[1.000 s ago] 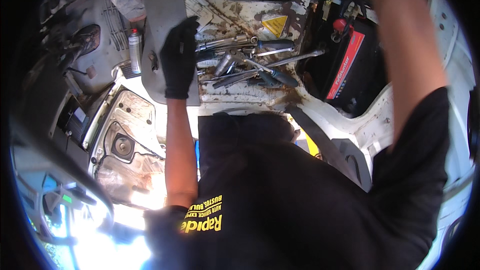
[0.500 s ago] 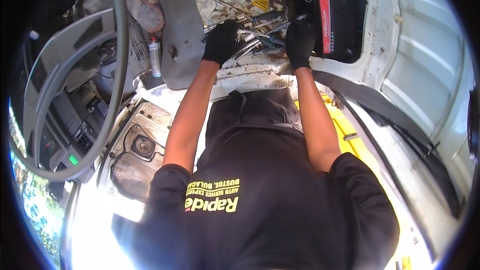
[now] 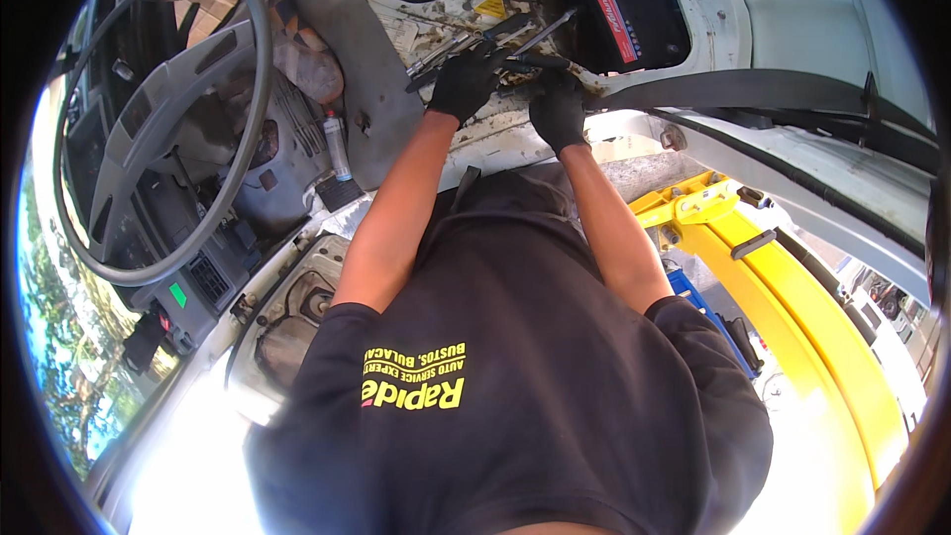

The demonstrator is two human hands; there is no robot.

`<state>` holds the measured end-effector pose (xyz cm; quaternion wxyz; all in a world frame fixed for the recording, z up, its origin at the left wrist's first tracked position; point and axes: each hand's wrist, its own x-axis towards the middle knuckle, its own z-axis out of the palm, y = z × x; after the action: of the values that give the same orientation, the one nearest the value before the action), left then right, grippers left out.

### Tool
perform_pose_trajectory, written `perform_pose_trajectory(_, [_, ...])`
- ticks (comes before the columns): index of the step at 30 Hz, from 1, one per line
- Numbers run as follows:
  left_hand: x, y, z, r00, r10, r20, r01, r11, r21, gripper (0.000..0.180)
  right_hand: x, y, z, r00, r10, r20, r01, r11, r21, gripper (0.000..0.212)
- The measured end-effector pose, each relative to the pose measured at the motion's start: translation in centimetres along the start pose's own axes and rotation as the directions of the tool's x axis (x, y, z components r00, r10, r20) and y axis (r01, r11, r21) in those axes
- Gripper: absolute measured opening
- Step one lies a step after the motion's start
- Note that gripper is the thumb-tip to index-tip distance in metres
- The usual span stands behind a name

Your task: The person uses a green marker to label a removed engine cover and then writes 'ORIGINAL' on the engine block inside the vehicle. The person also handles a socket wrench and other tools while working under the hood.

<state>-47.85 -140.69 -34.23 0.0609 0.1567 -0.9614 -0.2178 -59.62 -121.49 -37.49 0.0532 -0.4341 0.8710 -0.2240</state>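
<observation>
Both my hands wear black gloves and work over a pile of hand tools on the vehicle's dirty white metal ledge [image 3: 485, 129]. My left hand [image 3: 464, 87] is closed among the tools, fingers bent toward the middle of the pile. Just right of it, my right hand [image 3: 557, 111] curls its fingers beside a dark handle [image 3: 538, 60]. What either hand grips is hidden by the gloves. Beyond the right hand, a tool with a long metal shaft [image 3: 547, 30] slants up toward the battery. More metal tools [image 3: 428, 63] stick out left of my left hand.
A black battery [image 3: 649, 15] with a red label sits in an opening at the far right. The steering wheel [image 3: 265, 50] and a spray can [image 3: 337, 146] are on the left. A black belt [image 3: 733, 89] crosses the right side, above a yellow metal arm [image 3: 773, 287].
The view has shifted, showing more of the yellow arm. My hands have come closer together over the tools, and my right hand has moved away from the battery's edge.
</observation>
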Motion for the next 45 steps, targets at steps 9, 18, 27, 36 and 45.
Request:
perform_pose_trajectory(9, [4.5, -1.8, 1.1, 0.859, -0.212, 0.466, 0.161, 0.976, 0.147, 0.048, 0.6, 0.0, -1.8, 0.937, 0.176, 0.303, -0.284, 0.887, 0.364, 0.032])
perform_pose_trajectory(18, [4.6, -6.2, 0.8, 0.865, -0.271, 0.423, 0.281, 0.959, 0.04, 0.033, 1.0, 0.8, -0.1, 0.943, 0.202, 0.263, -0.291, 0.883, 0.368, 0.036])
perform_pose_trajectory(27, [2.8, -6.5, 1.3, 0.91, -0.318, 0.267, 0.334, 0.942, -0.018, 0.03, 0.2, -1.2, 1.0, 0.988, 0.017, 0.152, -0.094, 0.851, 0.517, 0.021])
perform_pose_trajectory(36, [0.6, -6.0, -0.4, 0.945, -0.316, 0.088, 0.325, 0.936, -0.135, 0.038, 3.8, -1.0, 1.1, 0.998, 0.066, -0.022, -0.06, 0.971, 0.231, 0.021])
perform_pose_trajectory(45, [-6.5, -4.1, -1.2, 0.972, -0.185, -0.144, 0.17, 0.979, -0.109, 0.035, 8.5, 1.2, 3.1, 0.912, -0.048, 0.407, -0.003, 0.992, 0.124, 0.04])
